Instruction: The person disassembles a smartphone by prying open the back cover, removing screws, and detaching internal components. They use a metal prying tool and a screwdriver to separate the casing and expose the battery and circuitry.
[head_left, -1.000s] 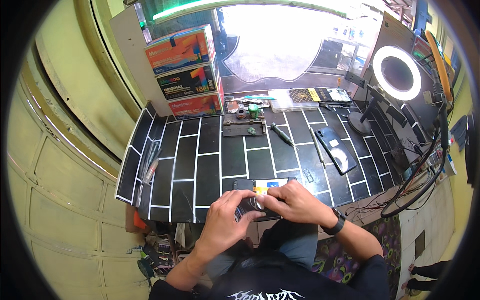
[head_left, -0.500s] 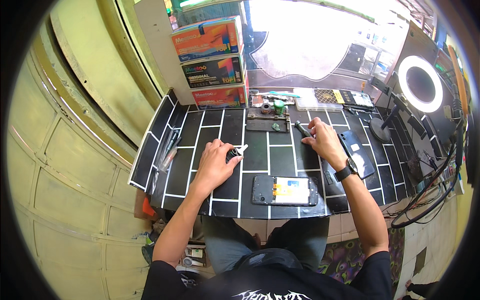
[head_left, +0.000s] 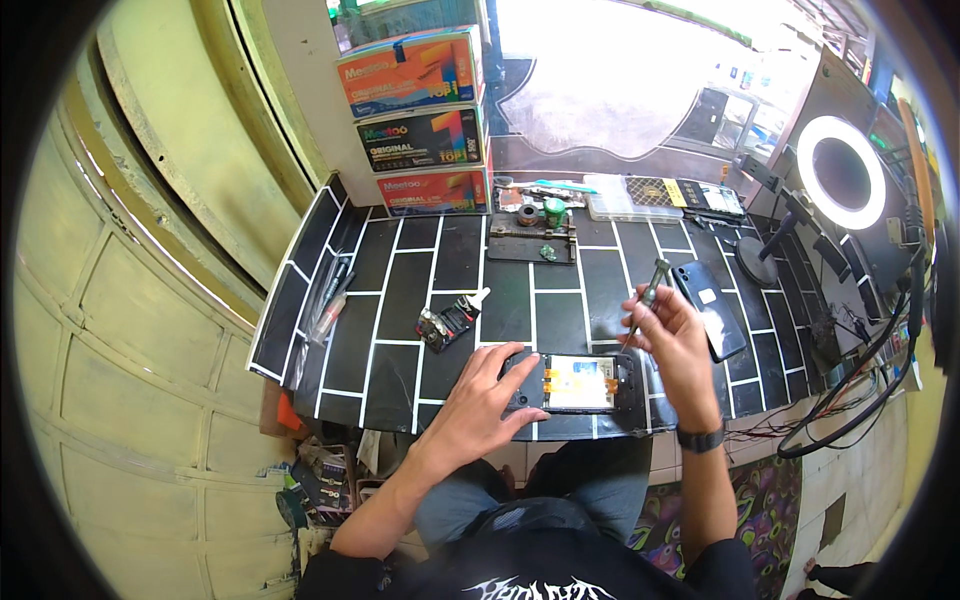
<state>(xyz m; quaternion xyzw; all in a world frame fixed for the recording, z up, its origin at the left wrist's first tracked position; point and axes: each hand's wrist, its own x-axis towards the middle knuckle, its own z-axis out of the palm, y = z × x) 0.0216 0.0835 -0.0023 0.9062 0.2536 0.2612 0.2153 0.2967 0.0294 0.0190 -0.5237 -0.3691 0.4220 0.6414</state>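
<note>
Phone (head_left: 580,383) (1 pc) lies opened at near edge of table (head_left: 555,318): opening looks done, closing not yet, screws too small to tell. L hand (head_left: 490,397) holds it, thumb & fingers across; R hand (head_left: 677,345) pinches 1 screwdriver (head_left: 658,275), tilted, tip just by it. Also on table: 1 glue tube (head_left: 450,322) mid-left, 1 other phone (head_left: 712,315) on right, 3 boxes (head_left: 420,140) at back left.

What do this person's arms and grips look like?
Short black sleeves, forearms bare below. Left grip and right grip ungloved. Black wristband on the right wrist, none on the left. No cables on either arm.
</note>
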